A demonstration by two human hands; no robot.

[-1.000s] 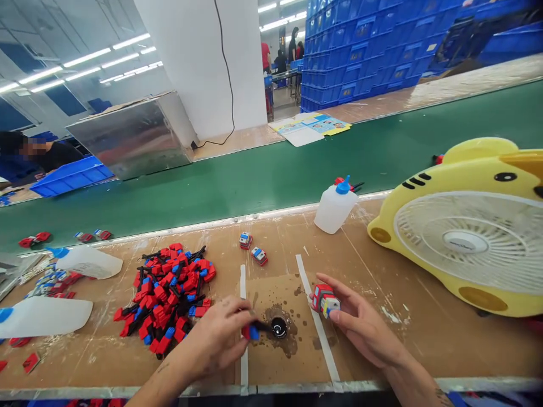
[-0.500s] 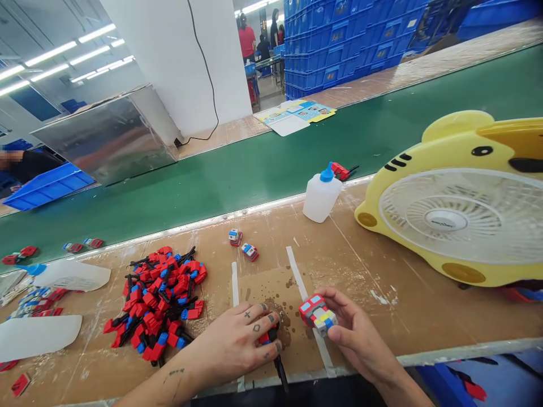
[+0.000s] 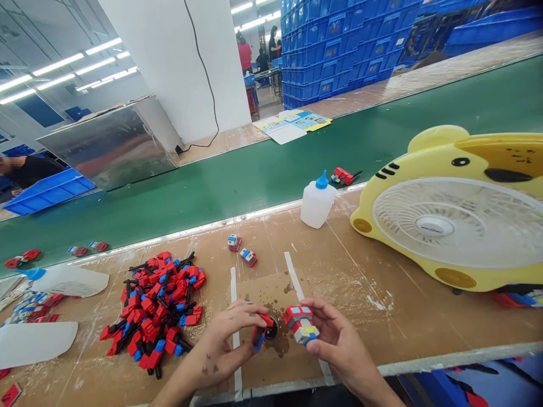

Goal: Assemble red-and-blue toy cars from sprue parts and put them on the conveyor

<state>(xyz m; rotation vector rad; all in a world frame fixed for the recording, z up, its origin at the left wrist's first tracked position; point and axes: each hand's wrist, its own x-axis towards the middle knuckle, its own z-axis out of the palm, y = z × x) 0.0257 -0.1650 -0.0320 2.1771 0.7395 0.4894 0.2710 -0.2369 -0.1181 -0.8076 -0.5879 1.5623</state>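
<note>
My left hand (image 3: 229,339) pinches a small red, blue and black part (image 3: 261,332) just above the wet-spotted cardboard patch (image 3: 271,282). Right beside that part is a small round black thing (image 3: 271,328), partly covered. Between the fingers and thumb of my right hand (image 3: 337,339) is a red, white and blue block (image 3: 300,323) with a yellow patch, held close to the left-hand part but apart from it. A pile of red and blue parts with black rods (image 3: 156,305) lies left of my left hand.
Beyond my hands lie two small blocks (image 3: 248,257). A white bottle with a blue tip (image 3: 318,203) stands near the green belt (image 3: 237,181). A yellow fan (image 3: 445,215) fills the right side. More bottles (image 3: 70,281) lie at the left.
My left hand has turned and drawn back left, lifting its part, which now shows more. My right hand has moved slightly left with the block. The whole view has shifted a little.
</note>
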